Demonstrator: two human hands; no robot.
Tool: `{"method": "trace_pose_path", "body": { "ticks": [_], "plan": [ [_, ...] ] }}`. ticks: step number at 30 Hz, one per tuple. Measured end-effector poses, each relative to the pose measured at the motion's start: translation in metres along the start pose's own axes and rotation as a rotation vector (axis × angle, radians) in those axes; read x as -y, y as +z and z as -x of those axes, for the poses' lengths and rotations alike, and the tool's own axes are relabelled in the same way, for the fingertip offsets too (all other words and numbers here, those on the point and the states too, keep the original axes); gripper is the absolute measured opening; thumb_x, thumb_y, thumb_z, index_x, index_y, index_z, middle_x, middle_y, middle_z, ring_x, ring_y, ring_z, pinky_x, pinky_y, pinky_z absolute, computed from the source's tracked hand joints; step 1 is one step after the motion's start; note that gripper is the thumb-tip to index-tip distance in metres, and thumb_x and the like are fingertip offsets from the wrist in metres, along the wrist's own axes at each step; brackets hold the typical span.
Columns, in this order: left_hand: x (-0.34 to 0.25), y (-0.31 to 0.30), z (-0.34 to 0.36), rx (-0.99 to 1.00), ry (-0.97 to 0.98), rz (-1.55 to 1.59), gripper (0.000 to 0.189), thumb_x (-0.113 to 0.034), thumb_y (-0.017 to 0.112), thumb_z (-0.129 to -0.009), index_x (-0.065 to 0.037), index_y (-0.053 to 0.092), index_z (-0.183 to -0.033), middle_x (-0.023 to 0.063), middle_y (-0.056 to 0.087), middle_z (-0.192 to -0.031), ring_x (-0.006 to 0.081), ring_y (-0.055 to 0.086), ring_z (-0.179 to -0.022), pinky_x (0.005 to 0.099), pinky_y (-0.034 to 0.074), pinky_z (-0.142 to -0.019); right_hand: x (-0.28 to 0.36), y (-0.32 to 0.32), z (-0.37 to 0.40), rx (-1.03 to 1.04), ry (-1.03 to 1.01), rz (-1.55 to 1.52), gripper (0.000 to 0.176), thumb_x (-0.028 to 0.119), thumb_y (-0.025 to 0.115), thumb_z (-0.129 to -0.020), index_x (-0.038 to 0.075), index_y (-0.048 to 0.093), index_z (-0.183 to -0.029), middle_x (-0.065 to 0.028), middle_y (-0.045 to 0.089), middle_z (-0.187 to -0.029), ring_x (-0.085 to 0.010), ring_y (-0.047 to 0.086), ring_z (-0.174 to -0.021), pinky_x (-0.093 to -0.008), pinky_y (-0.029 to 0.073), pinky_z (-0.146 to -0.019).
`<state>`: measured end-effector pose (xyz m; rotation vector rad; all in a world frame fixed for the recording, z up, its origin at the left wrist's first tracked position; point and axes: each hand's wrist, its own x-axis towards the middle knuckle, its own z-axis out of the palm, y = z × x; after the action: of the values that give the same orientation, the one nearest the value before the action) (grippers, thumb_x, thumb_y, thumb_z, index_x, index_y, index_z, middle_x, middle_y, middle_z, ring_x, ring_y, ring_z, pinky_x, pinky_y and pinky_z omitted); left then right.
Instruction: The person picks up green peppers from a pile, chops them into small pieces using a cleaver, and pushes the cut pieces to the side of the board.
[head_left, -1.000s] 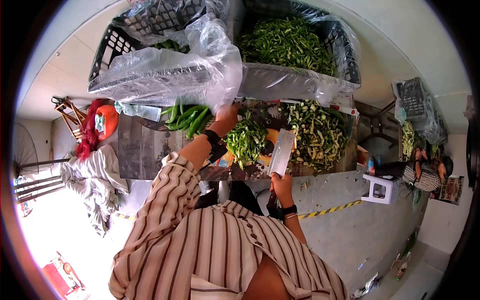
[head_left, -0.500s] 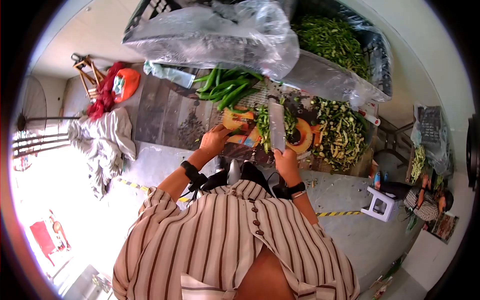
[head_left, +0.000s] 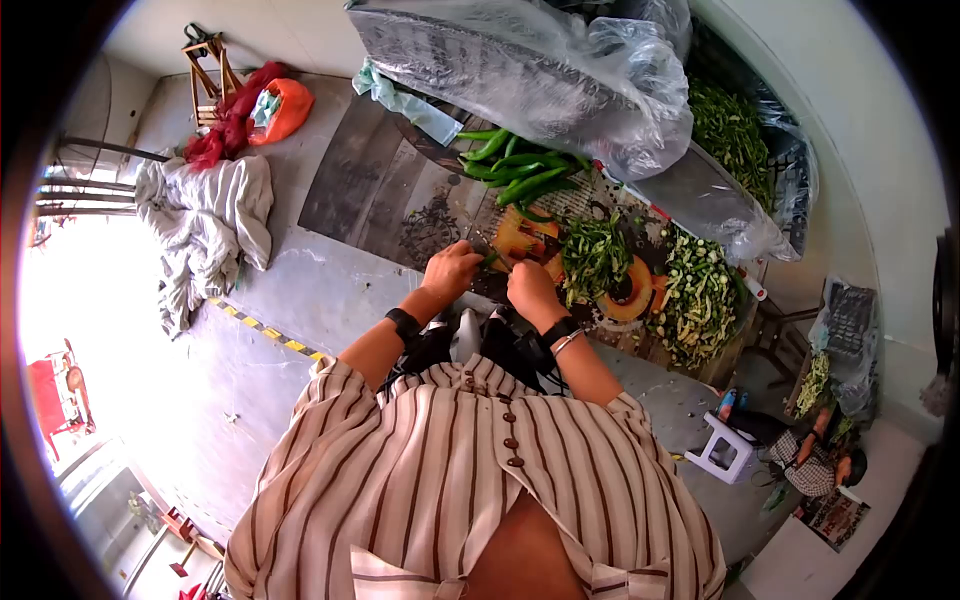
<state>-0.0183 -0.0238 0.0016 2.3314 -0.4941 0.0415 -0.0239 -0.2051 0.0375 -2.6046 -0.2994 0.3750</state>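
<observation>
My left hand [head_left: 453, 268] is closed at the near edge of the patterned table [head_left: 350, 180], its fingers on a green chili pepper [head_left: 490, 259] that is mostly hidden. Close by on the right, my right hand [head_left: 533, 292] is wrapped round the handle of a cleaver [head_left: 500, 256]. Its blade shows only as a thin edge slanting toward the left hand. Freshly cut green pepper strips [head_left: 594, 260] lie in a heap right of the hands. Whole green chili peppers [head_left: 520, 172] are piled beyond them.
A larger heap of chopped pepper [head_left: 698, 305] covers the table's right end. Behind stands a plastic-lined crate [head_left: 800, 160] with cut greens. A white stool [head_left: 722, 450] and another person [head_left: 815, 460] are at the right. An orange bag [head_left: 285, 112] lies at the left.
My right hand has brought the cleaver left from the cut strips to beside my left hand, turning the blade edge-on. The view has swung, tilting the table.
</observation>
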Motion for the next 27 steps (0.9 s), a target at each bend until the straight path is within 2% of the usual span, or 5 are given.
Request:
{"method": "trace_pose_path", "body": {
  "ticks": [7,17,23,24,27],
  "plan": [
    [0.001,0.003,-0.001,0.029,0.043,-0.026,0.013,-0.006,0.055,-0.069,-0.009,0.061,-0.081,0.0080,0.049,-0.078,0.0272,0.055,-0.079,0.0366,0.047,-0.065,0.026,-0.009,-0.016,0.164,0.089,0.093,0.010,0.004,0.055,-0.071,-0.004,0.061,-0.067,-0.0239,0.060,-0.071,-0.0394,0.060,-0.068,-0.0452,0.049,-0.061],
    [-0.001,-0.022,-0.002,0.056,-0.043,0.039,0.028,-0.013,0.062,-0.073,-0.007,0.055,-0.099,0.0121,0.051,-0.090,0.0314,0.052,-0.091,0.0380,0.043,-0.079,0.003,-0.005,-0.011,-0.104,0.021,-0.089,0.021,0.010,0.058,-0.075,-0.007,0.056,-0.062,-0.0243,0.056,-0.065,-0.0385,0.058,-0.065,-0.0447,0.046,-0.058],
    [-0.009,-0.016,-0.031,0.205,-0.026,0.038,0.037,-0.022,0.065,-0.075,-0.009,0.051,-0.107,0.0108,0.055,-0.091,0.0303,0.054,-0.092,0.0385,0.045,-0.077,-0.023,-0.022,0.037,-0.145,0.436,-0.480,0.030,0.015,0.059,-0.079,-0.007,0.051,-0.059,-0.0220,0.050,-0.055,-0.0384,0.050,-0.050,-0.0436,0.039,-0.049],
    [-0.013,-0.011,-0.038,0.214,-0.029,0.041,0.036,-0.023,0.064,-0.076,-0.010,0.051,-0.107,0.0106,0.056,-0.091,0.0306,0.056,-0.089,0.0394,0.045,-0.075,-0.029,-0.020,0.045,-0.303,0.350,-0.536,0.032,0.015,0.059,-0.079,-0.007,0.050,-0.058,-0.0220,0.047,-0.051,-0.0367,0.048,-0.046,-0.0434,0.037,-0.047],
    [-0.029,0.002,-0.055,0.257,0.002,0.011,0.031,-0.025,0.061,-0.079,-0.013,0.053,-0.105,0.0103,0.059,-0.094,0.0314,0.059,-0.085,0.0417,0.047,-0.070,-0.048,-0.022,0.070,-0.260,0.464,-0.513,0.032,0.017,0.059,-0.078,-0.008,0.051,-0.059,-0.0230,0.045,-0.050,-0.0369,0.048,-0.045,-0.0441,0.037,-0.046]
  ]
}}
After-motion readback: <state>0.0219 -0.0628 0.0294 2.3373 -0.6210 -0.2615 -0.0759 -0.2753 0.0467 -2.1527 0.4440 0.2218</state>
